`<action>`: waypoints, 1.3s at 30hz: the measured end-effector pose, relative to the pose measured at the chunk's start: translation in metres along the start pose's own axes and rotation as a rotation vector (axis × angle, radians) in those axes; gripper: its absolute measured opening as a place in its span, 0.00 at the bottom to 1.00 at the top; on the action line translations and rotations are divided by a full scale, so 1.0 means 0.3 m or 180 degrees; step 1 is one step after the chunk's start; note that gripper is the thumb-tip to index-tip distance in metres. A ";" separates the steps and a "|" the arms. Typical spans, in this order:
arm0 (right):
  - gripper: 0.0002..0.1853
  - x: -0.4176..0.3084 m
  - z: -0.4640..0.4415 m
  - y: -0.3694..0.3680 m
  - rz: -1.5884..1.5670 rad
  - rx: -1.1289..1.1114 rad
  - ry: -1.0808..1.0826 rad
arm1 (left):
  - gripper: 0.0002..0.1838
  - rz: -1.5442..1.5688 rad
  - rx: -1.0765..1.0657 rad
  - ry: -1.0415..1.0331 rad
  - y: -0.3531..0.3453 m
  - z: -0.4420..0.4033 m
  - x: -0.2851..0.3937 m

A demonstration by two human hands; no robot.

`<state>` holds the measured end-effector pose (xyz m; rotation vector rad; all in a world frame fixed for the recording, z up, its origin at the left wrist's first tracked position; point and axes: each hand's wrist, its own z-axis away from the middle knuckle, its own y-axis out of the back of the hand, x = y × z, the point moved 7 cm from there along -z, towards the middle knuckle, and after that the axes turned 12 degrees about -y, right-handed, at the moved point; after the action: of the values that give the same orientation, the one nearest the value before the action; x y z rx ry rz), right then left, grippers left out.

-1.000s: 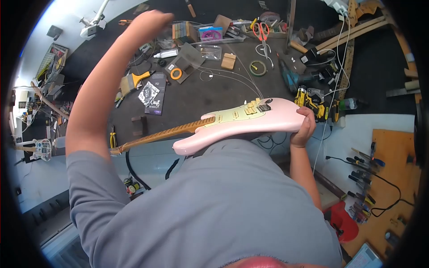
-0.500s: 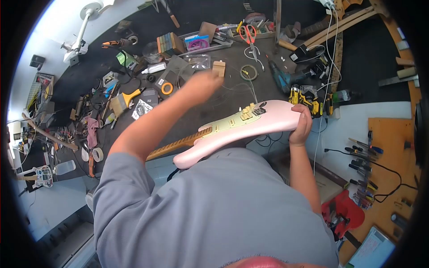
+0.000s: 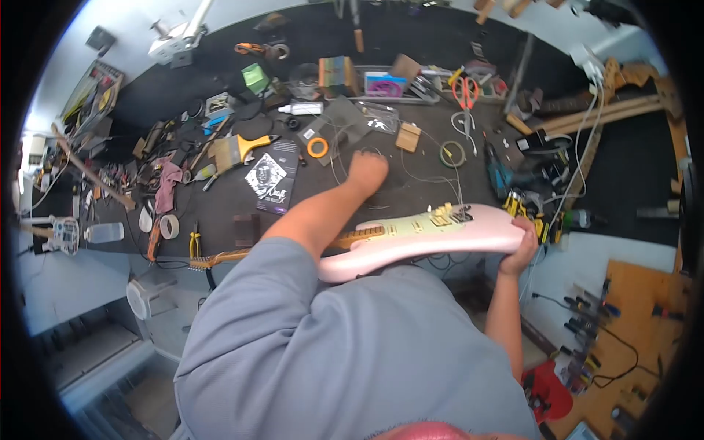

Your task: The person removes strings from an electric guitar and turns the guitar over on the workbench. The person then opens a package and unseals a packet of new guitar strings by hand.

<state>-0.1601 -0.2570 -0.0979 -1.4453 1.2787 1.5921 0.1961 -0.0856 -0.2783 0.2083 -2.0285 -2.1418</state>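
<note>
A pink electric guitar (image 3: pixel 433 246) with a pale green pickguard rests tilted against my body, its neck reaching left beneath my left forearm. My right hand (image 3: pixel 519 238) grips the lower end of its body. Over the dark workbench, my left hand (image 3: pixel 368 173) is closed, with thin wire around it. Thin guitar strings (image 3: pixel 460 189) rise from the bridge and curl over the bench toward that hand; the fingertips themselves are turned away from view. A small wooden block (image 3: pixel 408 137) lies just right of the left hand.
Beyond the hands lie an orange tape roll (image 3: pixel 317 147), a wide paintbrush (image 3: pixel 238 150), a black printed package (image 3: pixel 277 176) and orange-handled scissors (image 3: pixel 465 95). A teal drill (image 3: pixel 499 176) lies near the guitar's right end. Screwdrivers (image 3: pixel 587 315) line the right side.
My left hand has come down and back toward me, over the bench near the string coils. The view has shifted, showing the headstock; my right hand keeps its hold on the guitar.
</note>
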 end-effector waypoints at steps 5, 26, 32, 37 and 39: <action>0.26 0.044 -0.013 0.033 0.0169 -0.0202 -0.0189 | 0.09 0.0731 0.0186 0.0092 0.018 -0.018 0.025; 0.09 -0.485 0.013 -0.388 0.2231 -0.1341 0.0276 | 0.13 0.1167 -0.0901 0.2856 -0.075 0.870 -0.791; 0.07 -0.512 0.062 -0.498 0.1675 -0.1646 0.0555 | 0.17 0.2537 -0.0129 0.2245 -0.031 0.851 -0.825; 0.09 -0.451 0.135 -0.677 0.1321 -0.2278 0.0426 | 0.05 0.5367 0.1556 0.1750 0.110 0.759 -0.565; 0.12 -0.385 0.164 -0.761 0.1011 -0.2535 -0.0312 | 0.04 0.5995 0.1672 0.1342 0.236 0.684 -0.410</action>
<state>0.0538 -0.1179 -0.0449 -1.6171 0.8683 2.5396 0.2720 0.1386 -0.1989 -0.7829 -1.2515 -0.3379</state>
